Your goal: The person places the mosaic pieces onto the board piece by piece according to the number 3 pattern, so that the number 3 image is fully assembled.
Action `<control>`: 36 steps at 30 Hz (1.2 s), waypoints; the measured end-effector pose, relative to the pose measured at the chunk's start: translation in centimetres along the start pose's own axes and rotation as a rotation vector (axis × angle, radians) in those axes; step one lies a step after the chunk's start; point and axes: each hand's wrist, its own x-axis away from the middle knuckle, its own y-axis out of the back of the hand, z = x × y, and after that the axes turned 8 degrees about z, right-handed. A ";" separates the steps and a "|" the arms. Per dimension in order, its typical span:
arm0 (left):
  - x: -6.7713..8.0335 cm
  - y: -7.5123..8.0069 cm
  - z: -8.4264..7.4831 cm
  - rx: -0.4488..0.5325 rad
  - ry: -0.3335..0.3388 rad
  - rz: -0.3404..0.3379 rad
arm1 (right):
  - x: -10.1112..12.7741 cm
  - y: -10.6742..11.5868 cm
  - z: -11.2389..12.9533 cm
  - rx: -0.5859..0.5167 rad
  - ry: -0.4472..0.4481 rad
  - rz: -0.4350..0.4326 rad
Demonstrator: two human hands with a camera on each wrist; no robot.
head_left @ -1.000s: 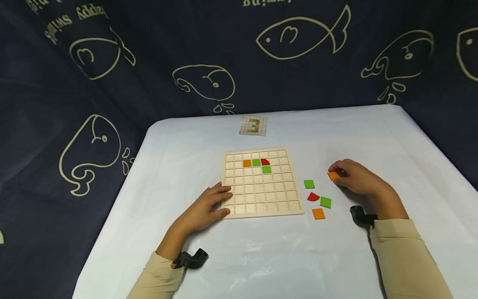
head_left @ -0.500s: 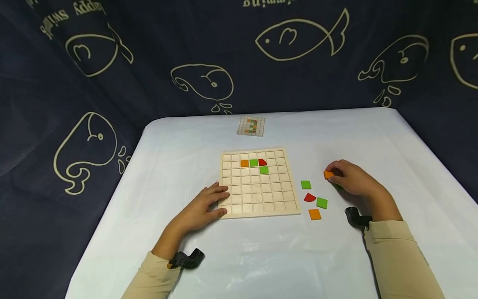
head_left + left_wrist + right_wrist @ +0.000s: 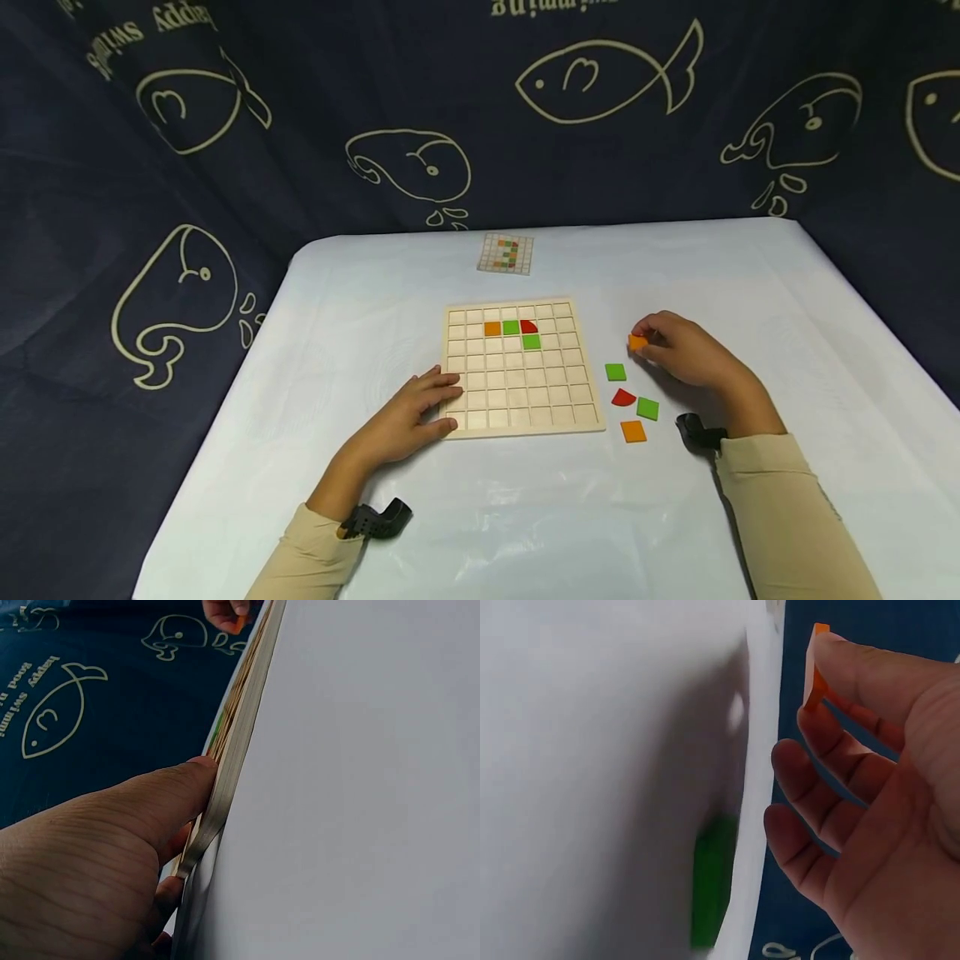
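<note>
My right hand (image 3: 686, 350) pinches an orange square tile (image 3: 637, 342) between thumb and fingers, to the right of the wooden grid board (image 3: 517, 396). The right wrist view shows the held tile (image 3: 817, 671) raised off the white surface. My left hand (image 3: 405, 421) rests on the board's left edge, fingers spread. On the board lie an orange tile (image 3: 492, 329), a green tile (image 3: 511, 327) and a red quarter-round tile (image 3: 528, 327) in a row, with another green tile (image 3: 532, 342) below the red one.
Beside the board's right edge lie a green tile (image 3: 615, 372), a red wedge-shaped tile (image 3: 623, 398), a second green tile (image 3: 648, 408) and an orange tile (image 3: 633, 431). A card with a printed grid pattern (image 3: 506, 253) lies near the table's far edge. A dark fish-patterned cloth (image 3: 420, 83) hangs behind.
My right hand has moved left towards the board, carrying the orange tile. The left hand stays at the board's edge. The head view has shifted slightly.
</note>
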 end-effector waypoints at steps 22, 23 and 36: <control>-0.1 -0.2 0.0 -0.009 0.022 -0.002 | -4.0 -3.0 7.1 -0.046 0.179 0.048; -0.2 -0.2 0.0 -0.007 0.020 -0.002 | -4.1 -3.2 7.3 -0.054 0.184 0.050; -0.2 -0.1 -0.2 -0.007 0.021 -0.001 | -5.0 -5.0 9.2 -0.039 0.215 0.145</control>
